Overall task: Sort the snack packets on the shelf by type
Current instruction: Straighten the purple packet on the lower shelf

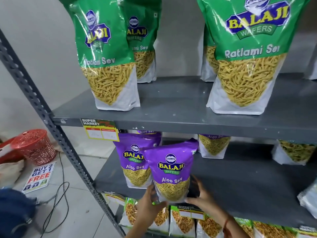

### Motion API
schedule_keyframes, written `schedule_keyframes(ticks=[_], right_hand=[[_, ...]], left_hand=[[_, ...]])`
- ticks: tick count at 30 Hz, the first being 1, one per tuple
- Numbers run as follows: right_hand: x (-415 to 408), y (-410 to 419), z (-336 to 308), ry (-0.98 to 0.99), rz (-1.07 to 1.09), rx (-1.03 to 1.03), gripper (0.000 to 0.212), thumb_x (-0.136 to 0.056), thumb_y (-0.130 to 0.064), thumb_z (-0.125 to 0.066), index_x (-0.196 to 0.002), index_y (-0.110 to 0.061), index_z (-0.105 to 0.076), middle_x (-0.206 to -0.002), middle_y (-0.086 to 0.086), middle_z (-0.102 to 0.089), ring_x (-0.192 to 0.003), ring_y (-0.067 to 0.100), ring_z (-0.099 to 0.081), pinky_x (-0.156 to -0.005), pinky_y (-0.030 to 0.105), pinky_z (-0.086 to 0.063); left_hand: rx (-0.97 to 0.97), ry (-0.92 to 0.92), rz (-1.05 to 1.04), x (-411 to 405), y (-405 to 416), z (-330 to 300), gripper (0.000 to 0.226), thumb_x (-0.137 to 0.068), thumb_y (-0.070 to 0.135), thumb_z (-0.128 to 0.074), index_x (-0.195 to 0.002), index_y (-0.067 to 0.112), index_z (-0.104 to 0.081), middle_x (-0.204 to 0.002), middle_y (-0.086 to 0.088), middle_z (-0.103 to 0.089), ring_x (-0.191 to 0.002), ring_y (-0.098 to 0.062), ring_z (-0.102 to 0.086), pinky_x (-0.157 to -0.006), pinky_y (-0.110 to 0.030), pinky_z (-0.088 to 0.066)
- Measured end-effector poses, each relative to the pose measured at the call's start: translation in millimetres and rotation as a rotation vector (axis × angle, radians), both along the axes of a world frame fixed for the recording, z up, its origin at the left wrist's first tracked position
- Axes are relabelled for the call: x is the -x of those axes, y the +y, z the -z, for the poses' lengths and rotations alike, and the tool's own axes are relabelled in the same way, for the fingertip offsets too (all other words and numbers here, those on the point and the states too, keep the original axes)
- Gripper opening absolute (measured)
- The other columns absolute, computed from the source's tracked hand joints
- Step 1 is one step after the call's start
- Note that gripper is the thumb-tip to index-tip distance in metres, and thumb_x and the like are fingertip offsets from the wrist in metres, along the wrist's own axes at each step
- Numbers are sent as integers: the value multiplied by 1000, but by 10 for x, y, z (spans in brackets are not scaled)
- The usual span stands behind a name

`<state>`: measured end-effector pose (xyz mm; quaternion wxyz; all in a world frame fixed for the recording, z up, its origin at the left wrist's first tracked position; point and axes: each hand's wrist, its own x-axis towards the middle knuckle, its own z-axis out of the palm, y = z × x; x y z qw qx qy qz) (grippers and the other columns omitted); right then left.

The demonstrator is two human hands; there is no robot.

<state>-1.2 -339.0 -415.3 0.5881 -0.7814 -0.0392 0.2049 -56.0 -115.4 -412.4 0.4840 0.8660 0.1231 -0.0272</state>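
Purple foil Aloo Sev packet (171, 170): gripped upright at its base by both hands.
Left hand (148, 201), right hand (201, 197): clasped its sides, likely seating it beside matching purple packet (133, 160) on grey metal shelf (240, 189).

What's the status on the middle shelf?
Both hands, left and right, on purple packet. Held at shelf edge. Another purple packet close behind-left.

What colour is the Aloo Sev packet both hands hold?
Purple top, white base, seen in the head view: Aloo Sev packet.

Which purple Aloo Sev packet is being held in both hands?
The front purple Aloo Sev packet, gripped at its base by the left hand and right hand; the others stand untouched behind.
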Motion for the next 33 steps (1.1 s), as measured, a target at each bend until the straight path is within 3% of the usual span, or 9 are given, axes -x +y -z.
schedule_keyframes(ticks=[4, 7, 10, 15, 19, 24, 27, 29, 33], right_hand=[[67, 125, -23, -5, 20, 44, 74, -65, -19, -84, -126, -34, -43, -112, -15, -59, -100, -3, -55, -82, 10, -46], [106, 71, -63, -29, 56, 73, 55, -74, -25, -78, -114, -40, -42, -96, -25, -53, -87, -10, -50, -65, 4, -40], [134, -94, -20, -70, 139, 127, 63, -71, -29, -80, -124, -36, -47, -104, -17, -59, -94, 3, -56, -76, 15, -44], [160, -582, -95, -87, 219, 165, 57, -70, -22, -81, -116, -31, -49, -102, -12, -60, -89, 0, -57, -68, 4, -42], [188, -949, -85, -90, 307, 186, 63, -69, -22, -82, -123, -25, -51, -109, -5, -63, -104, 15, -59, -86, 27, -45], [192, -1246, -85, -82, 342, 130, 57, -64, -17, -85, -110, -32, -55, -112, -3, -69, -100, 14, -65, -93, 36, -51], [196, -1293, -39, -64, 347, 82, 59, -57, -35, -88, -106, -39, -56, -115, -5, -69, -103, 11, -64, -94, 36, -51], [201, -1283, -23, -70, 346, 41, 73, -43, -55, -84, -108, -43, -53, -117, -10, -66, -107, 9, -62, -95, 34, -50], [246, -1269, 27, -118, 403, -12, 98, -40, -54, -87, -125, -37, -42, -130, -6, -57, -120, 14, -55, -101, 37, -46]], left_hand=[[-12, 24, -66, -62, -53, -12, 78, -66, 40, -85, -133, 26, -50, -118, 7, -70, -91, -10, -64, -74, -26, -44], [-30, 21, -56, -114, -122, -43, 73, -65, 45, -84, -130, 30, -52, -115, 8, -71, -97, -15, -65, -74, -29, -46], [5, 39, -5, -174, -267, -74, 64, -66, 39, -85, -122, 31, -57, -110, 11, -72, -99, -12, -66, -75, -27, -47], [-1, 44, 108, -330, -706, -73, 55, -55, 51, -79, -107, 40, -63, -87, 12, -77, -75, -3, -69, -65, -28, -51], [-19, 47, 178, -469, -1088, -69, 62, -51, 61, -71, -108, 40, -62, -93, 12, -77, -85, -6, -72, -76, -34, -54], [54, 35, 218, -511, -1392, -65, 35, -61, 44, -77, -94, 44, -63, -79, 39, -68, -75, 17, -64, -79, -34, -55], [77, 34, 211, -508, -1439, -113, 31, -66, 37, -79, -89, 43, -60, -67, 51, -58, -69, 27, -57, -79, -33, -54], [90, 27, 214, -495, -1432, -120, 33, -65, 39, -80, -86, 49, -56, -70, 47, -61, -72, 22, -61, -81, -34, -56], [74, -18, 215, -453, -1411, -121, 47, -64, 48, -77, -105, 49, -55, -88, 16, -72, -87, -8, -70, -79, -40, -59]])
